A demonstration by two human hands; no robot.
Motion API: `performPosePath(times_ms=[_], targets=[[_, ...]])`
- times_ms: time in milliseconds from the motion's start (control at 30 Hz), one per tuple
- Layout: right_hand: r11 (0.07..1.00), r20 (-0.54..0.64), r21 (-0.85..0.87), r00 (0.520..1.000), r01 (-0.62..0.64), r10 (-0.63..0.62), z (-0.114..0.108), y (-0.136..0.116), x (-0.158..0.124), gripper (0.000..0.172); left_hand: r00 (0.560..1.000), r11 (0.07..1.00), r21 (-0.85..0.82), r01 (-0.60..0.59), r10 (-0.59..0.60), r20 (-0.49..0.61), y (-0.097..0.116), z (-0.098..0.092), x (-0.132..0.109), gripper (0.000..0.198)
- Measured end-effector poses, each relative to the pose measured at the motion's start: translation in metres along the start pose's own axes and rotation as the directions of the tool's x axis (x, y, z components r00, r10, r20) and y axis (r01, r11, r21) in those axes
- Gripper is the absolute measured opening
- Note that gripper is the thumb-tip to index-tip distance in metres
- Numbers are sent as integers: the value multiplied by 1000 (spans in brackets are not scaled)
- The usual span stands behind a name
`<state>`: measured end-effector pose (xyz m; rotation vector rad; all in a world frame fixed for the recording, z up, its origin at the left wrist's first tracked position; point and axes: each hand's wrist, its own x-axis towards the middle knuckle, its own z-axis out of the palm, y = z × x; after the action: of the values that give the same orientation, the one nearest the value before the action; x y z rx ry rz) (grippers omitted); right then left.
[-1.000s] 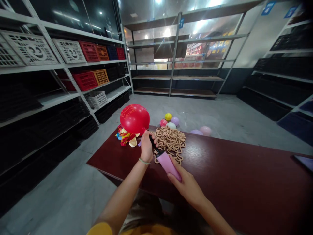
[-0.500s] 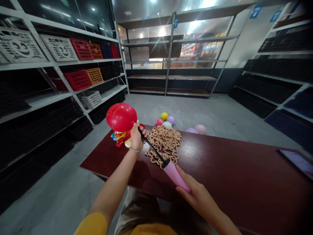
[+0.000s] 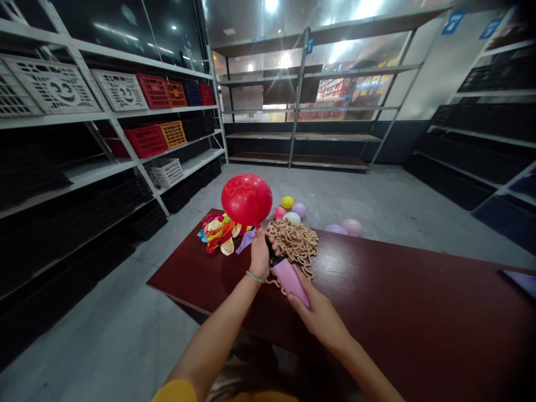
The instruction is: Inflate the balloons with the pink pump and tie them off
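Observation:
My left hand is closed round the neck of a red balloon and the tip of a hand pump, holding them together above the dark red table. The balloon is inflated and carries printed writing. My right hand grips the pink barrel of the pump, which is pushed in close to the left hand. A green band sits on my left wrist. Right behind the pump lies a heap of tan looped cord.
A pile of flat coloured balloons lies at the table's far left corner. Several inflated balloons sit on the grey floor beyond. Metal shelves with plastic crates line the left; a tablet lies at the table's right edge.
The pump's black rod was drawn out half a second ago; now the pink barrel is pushed back in against my left hand. The red balloon looks slightly larger.

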<state>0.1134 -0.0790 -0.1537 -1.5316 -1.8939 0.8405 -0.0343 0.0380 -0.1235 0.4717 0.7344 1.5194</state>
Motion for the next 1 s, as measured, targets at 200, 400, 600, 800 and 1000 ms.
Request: performPosePath(times_ms=[200, 400, 600, 800, 1000], targets=[[999, 13, -21, 999, 36, -36, -6, 25, -36, 67, 994, 995, 18, -95, 94, 56, 10, -3, 23, 30], [1000, -14, -28, 1000, 14, -14, -22, 44, -74, 64, 996, 996, -17, -84, 84, 27, 28, 9, 38, 27], [998, -10, 51, 999, -41, 41, -16, 30, -48, 65, 995, 996, -1, -90, 90, 53, 12, 17, 21, 32], [994, -20, 107, 999, -38, 40, -3, 6, -13, 68, 999, 998, 65, -16, 13, 52, -11, 6, -4, 37], [999, -18, 41, 999, 36, -35, 1, 18, -34, 67, 997, 997, 57, -53, 49, 67, 9, 0, 9, 35]])
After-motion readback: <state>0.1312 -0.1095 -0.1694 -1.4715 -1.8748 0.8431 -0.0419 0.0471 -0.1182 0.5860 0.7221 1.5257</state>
